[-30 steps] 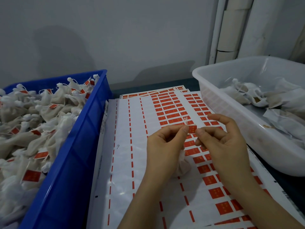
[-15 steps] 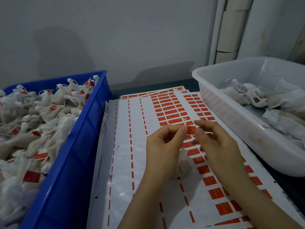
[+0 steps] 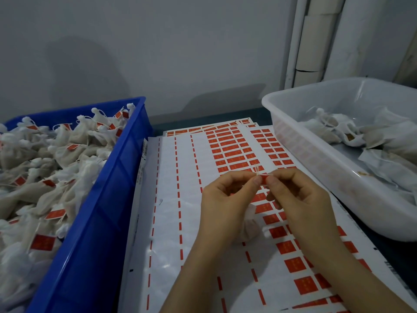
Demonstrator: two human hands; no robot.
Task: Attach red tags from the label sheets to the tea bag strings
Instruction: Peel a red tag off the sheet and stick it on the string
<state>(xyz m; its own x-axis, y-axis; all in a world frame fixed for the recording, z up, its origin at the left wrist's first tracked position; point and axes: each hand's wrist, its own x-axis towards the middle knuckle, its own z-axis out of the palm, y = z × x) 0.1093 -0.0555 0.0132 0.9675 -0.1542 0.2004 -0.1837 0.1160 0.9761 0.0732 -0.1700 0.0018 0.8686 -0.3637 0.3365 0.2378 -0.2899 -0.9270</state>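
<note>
**Step in hand: closing a tag over a string.**
The left hand [image 3: 225, 199] pinches the left edge of the red tag [image 3: 263, 178] between thumb and forefinger. The right hand [image 3: 302, 199] pinches the right edge the same way. The string [image 3: 257, 168] shows as a short pale loop just above the tag. The tea bag [image 3: 248, 227] hangs below, between the two palms. Whether it touches the label sheets [image 3: 171, 211] cannot be told.

Recommended handling:
- Hold the string centred in the fold.
- Bring the two adhesive faces together squarely.
- Press from the fold outward so that no edge lifts.

Fingertips cover much of the tag, so how far it is folded cannot be told.

**Surroundings, left to right.**
- The blue crate [image 3: 101, 211] stands against the left edge of the sheets. It is heaped with tagged bags [image 3: 45, 166] and is probably where the finished bag goes.
- On the label sheets, the left columns are stripped. The right columns, under the hands, carry red tags.
- The white tub [image 3: 327, 177] holds untagged bags [image 3: 334, 127], and its wall overlaps the right edge of the sheets.
- A strip of dark worktop [image 3: 399, 254] shows beyond the tub.

**Obstructions.**
Nothing lies between the hands and the crate. The crate wall stands higher than the sheets, so the bag must be lifted over it. Loose strings in the heap may snag.
</note>
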